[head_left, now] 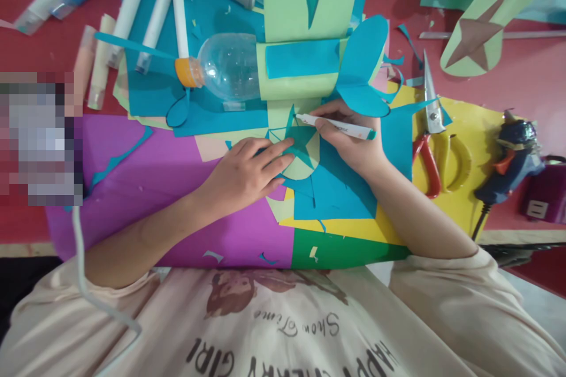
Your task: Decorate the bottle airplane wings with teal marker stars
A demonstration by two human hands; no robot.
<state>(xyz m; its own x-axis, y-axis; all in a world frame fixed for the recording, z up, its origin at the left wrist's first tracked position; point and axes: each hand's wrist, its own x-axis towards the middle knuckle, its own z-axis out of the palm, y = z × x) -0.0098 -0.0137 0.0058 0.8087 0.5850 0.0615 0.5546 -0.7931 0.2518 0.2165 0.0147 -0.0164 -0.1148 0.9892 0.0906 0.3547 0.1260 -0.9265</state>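
My right hand (351,141) is closed around a white marker pen (340,126), whose tip touches the upper point of a teal paper star (301,140). The star lies on a pale green rounded paper flap (305,168). My left hand (247,172) rests on the paper with its fingers stretched out, the fingertips pressing the star's left side. Just beyond stands a paper-covered plastic bottle (230,68) with an orange cap, lying on its side, wrapped in pale green and teal paper.
Red-handled scissors (428,129) and a dark blue glue gun (508,159) lie on yellow paper to the right. Several rolled paper tubes (154,23) lie at the back left. Purple (177,212), green and teal sheets and scraps cover the red surface.
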